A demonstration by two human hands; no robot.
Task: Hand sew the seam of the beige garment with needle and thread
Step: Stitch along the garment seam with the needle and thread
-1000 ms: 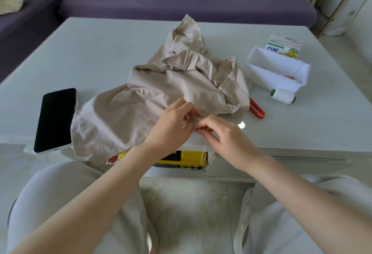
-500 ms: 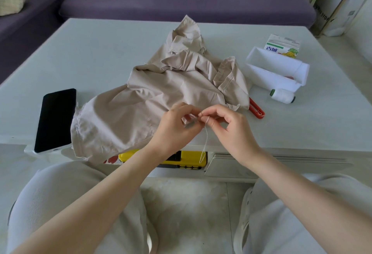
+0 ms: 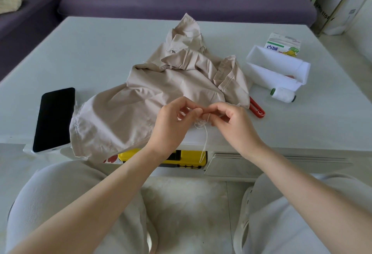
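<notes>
Both left hand [image 3: 171, 126] and right hand [image 3: 237, 128] pinch limp white thread [image 3: 206, 139].

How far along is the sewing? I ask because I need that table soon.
Done: thread hangs from the near edge of the beige garment, so sewing has begun. In hand: the left hand pinches that edge, the right hand pinches the thread; needle not visible. Left: no hand stitches show, so probably most of the seam.
</notes>
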